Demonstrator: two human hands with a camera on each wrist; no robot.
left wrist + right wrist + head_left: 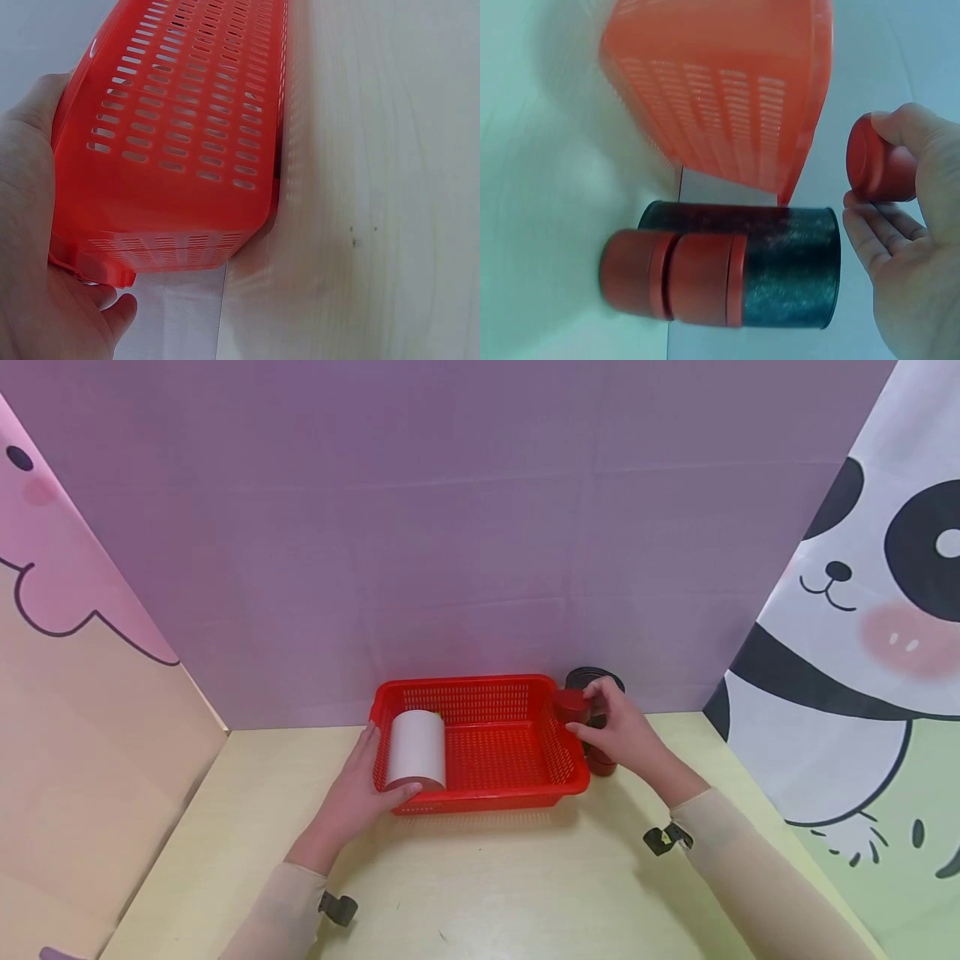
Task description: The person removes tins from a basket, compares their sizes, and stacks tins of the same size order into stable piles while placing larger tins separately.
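The red plastic basket (495, 794) stands on the table, and my left hand (360, 793) grips its left end, thumb along the front rim, fingers over the side rim. Inside it on the left lies a white cylinder (417, 747) with a reddish end. My right hand (618, 727) pinches a small round red tin (881, 161) between thumb and fingers, raised near the basket's right rim. Below that hand, two similar red tins (701, 279) are stacked in front of a tall dark can (791, 277), just outside the basket.
A purple cloth backdrop (465, 527) hangs right behind the basket. On the right is a panel with a panda drawing (832, 668); another printed panel (90, 710) stands at left. The pale wooden table (480, 885) extends in front.
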